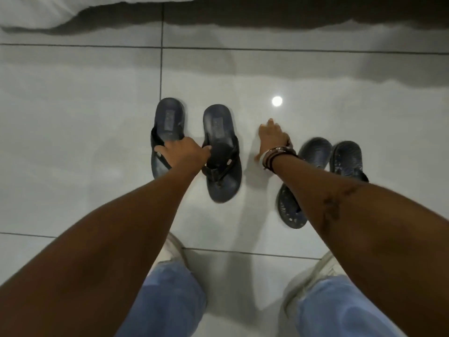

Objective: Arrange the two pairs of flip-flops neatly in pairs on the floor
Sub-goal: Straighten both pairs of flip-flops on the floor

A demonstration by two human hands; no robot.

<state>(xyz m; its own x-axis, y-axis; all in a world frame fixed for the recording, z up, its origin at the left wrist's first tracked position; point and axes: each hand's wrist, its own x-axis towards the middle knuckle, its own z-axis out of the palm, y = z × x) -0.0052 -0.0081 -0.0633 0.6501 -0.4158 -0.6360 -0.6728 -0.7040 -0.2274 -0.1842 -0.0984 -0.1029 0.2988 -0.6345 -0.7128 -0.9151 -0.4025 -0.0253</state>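
Two smooth dark blue flip-flops stand side by side on the tiled floor, heels away from me: the left one (168, 117) and the right one (222, 176). My left hand (184, 150) spans both, fingers on the left one's strap and thumb at the right one's strap. To the right lies a textured dark pair, one flip-flop (289, 212) angled and partly under my right forearm, the other (346, 156) beside it. My right hand (272, 138), bracelets at the wrist, hovers with fingers spread over bare floor between the two pairs, holding nothing.
White bedding (48, 10) hangs along the top edge and casts a shadow on the glossy tiles. My white shoes (172, 249) (328, 263) and jeans legs are at the bottom. A lamp reflection (277, 101) shines on the floor.
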